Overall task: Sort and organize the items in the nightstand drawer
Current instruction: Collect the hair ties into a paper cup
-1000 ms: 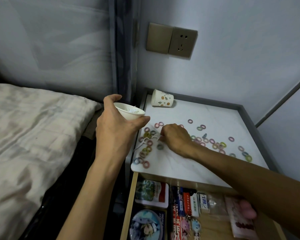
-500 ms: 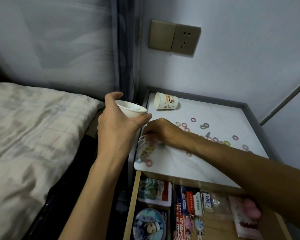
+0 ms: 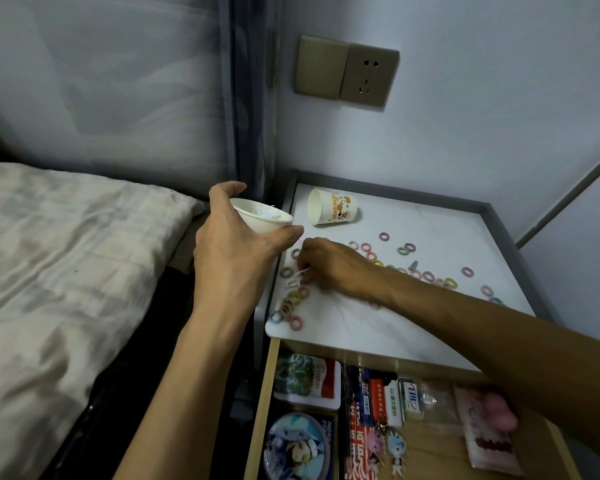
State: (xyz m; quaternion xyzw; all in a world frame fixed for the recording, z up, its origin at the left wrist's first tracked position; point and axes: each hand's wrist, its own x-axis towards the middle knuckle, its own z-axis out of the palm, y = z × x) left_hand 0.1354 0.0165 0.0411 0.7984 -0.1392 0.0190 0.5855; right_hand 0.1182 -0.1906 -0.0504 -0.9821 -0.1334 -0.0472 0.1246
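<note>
Left hand (image 3: 232, 251) grip wraps white paper cup (image 3: 261, 221), held beside left edge of tabletop (image 3: 430, 230). Right hand (image 3: 333, 268) grip pinches thin white piece (image 3: 303, 271) among hair ties (image 3: 293, 303) on tabletop. Drawer (image 3: 257, 410) stands open below.

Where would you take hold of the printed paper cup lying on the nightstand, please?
Around its middle, coming from above: the paper cup lies on its side on the nightstand top, mouth facing left, so its curved wall is up and nothing touches it.
</note>
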